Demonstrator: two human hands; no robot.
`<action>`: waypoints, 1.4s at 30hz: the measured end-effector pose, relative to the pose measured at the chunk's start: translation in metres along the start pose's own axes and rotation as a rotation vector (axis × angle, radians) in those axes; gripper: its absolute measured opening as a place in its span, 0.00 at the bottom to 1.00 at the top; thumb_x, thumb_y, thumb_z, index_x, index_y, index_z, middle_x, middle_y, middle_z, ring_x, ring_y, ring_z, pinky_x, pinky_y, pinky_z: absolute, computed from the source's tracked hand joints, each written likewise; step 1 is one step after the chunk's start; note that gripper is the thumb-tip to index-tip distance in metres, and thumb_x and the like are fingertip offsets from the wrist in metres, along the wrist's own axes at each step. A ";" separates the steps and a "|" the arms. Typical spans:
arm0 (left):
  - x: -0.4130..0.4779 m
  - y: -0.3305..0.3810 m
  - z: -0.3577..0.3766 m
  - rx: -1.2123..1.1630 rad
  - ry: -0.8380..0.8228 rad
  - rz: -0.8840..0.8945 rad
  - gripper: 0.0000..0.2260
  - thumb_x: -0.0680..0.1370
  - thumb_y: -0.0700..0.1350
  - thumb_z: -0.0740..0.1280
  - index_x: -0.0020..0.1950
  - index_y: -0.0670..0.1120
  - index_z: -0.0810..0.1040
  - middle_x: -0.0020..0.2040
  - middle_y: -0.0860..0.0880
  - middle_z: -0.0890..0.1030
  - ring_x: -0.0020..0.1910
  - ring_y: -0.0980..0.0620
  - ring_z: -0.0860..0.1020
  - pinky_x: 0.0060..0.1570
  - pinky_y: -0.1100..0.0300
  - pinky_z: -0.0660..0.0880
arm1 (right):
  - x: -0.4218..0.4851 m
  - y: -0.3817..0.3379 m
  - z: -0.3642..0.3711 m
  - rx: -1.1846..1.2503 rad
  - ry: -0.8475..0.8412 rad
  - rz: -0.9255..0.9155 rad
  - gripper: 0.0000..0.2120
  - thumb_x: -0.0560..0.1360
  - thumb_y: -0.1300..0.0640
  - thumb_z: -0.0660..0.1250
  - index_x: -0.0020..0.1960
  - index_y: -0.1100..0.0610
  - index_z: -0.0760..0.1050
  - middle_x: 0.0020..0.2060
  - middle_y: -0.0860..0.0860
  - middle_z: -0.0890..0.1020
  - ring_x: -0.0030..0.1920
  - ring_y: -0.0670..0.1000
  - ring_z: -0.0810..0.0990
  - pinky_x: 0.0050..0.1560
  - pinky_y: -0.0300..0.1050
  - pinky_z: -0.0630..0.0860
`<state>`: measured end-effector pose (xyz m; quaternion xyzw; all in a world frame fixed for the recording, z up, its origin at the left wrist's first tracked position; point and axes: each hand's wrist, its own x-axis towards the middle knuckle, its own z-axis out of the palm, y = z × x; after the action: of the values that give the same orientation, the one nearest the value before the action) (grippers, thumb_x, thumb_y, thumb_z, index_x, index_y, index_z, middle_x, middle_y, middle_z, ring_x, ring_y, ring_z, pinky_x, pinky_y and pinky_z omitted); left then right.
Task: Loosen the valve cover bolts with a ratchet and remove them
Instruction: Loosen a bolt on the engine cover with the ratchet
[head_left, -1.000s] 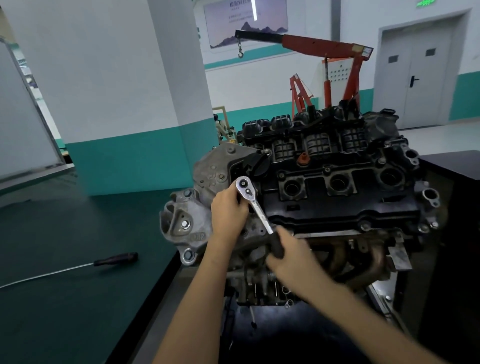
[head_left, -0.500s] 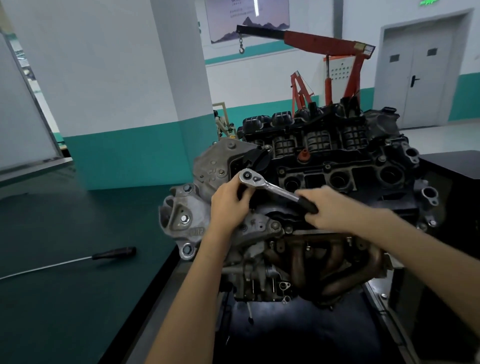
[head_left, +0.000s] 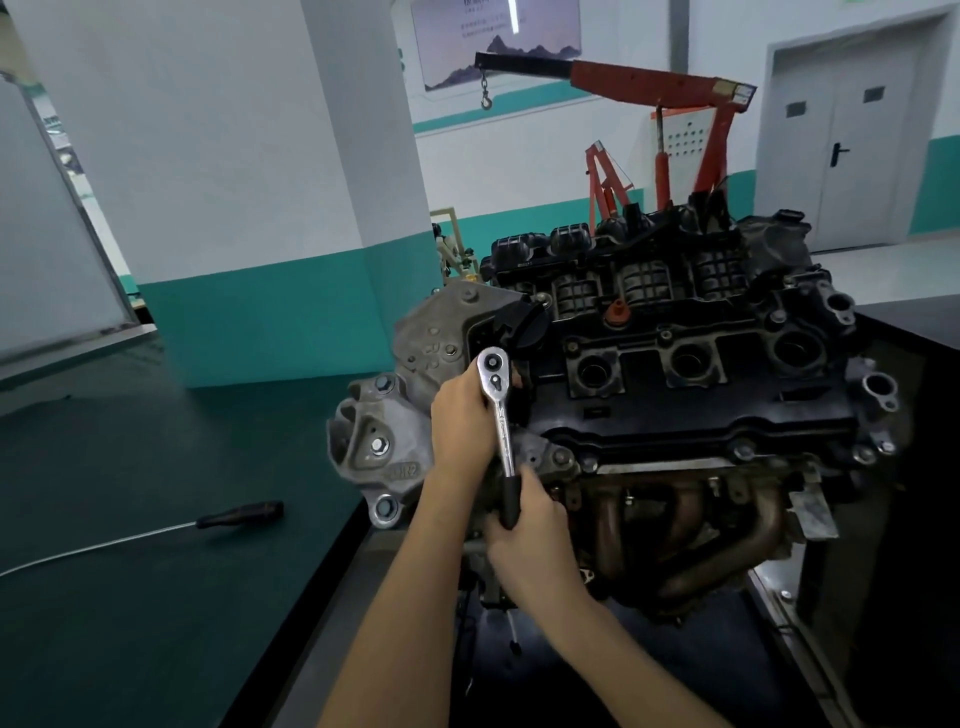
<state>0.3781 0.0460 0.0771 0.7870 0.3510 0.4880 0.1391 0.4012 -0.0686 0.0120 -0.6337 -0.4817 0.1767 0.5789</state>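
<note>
1. The green bench top (head_left: 130, 597) fills the lower left of the frame.
2. The engine (head_left: 649, 291) stands at centre right, with its silver end cover (head_left: 426, 338) facing the left of the frame.
3. A red hoist (head_left: 649, 83) stands behind the engine in the upper right. Its black boom tip reaches toward upper centre, and a hook (head_left: 485, 101) hangs from it.
4. The black valve cover (head_left: 675, 415) lies across the top of the engine at centre right and shows three round wells.
5. The rusty exhaust manifold (head_left: 691, 514) sits just below the valve cover's near edge.
6. Your right hand (head_left: 530, 535), at lower centre, wraps its fingers around the ratchet's black handle. The hand is slightly blurred.
7. Your left hand (head_left: 462, 421), just left of centre, is cupped against the ratchet just below its head. The fingers curl behind the tool, out of sight.
8. The ratchet (head_left: 500, 410) stands nearly upright in the frame. Its chrome head rests at the left end of the valve cover, and the handle points down. The bolt beneath the head is hidden.
9. A black-handled screwdriver (head_left: 239, 514) lies on the bench top at lower left, well apart from the engine.
10. A valve cover bolt (head_left: 744, 451) sits in the cover's near edge, right of centre.
</note>
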 end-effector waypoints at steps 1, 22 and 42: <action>0.000 0.001 0.000 -0.029 0.004 0.013 0.04 0.76 0.39 0.66 0.41 0.44 0.78 0.38 0.47 0.83 0.39 0.46 0.80 0.43 0.48 0.76 | 0.001 0.000 -0.007 -0.021 -0.014 -0.010 0.13 0.71 0.66 0.62 0.54 0.54 0.73 0.34 0.55 0.78 0.34 0.53 0.78 0.35 0.45 0.75; 0.001 0.001 0.000 -0.077 0.041 0.004 0.04 0.77 0.46 0.66 0.44 0.48 0.80 0.39 0.48 0.84 0.41 0.47 0.82 0.43 0.50 0.77 | 0.001 -0.005 -0.036 -0.081 -0.105 -0.052 0.10 0.70 0.66 0.66 0.45 0.53 0.71 0.28 0.50 0.74 0.24 0.44 0.72 0.25 0.34 0.68; -0.002 0.003 -0.001 -0.036 0.137 0.095 0.03 0.77 0.38 0.68 0.48 0.41 0.81 0.30 0.45 0.79 0.30 0.46 0.75 0.33 0.58 0.63 | 0.051 -0.026 -0.134 -0.732 -0.213 -0.216 0.08 0.71 0.59 0.68 0.45 0.52 0.70 0.32 0.48 0.73 0.36 0.54 0.77 0.35 0.45 0.69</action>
<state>0.3781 0.0426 0.0783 0.7648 0.3132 0.5529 0.1058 0.5193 -0.1061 0.0877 -0.7220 -0.6341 -0.0037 0.2769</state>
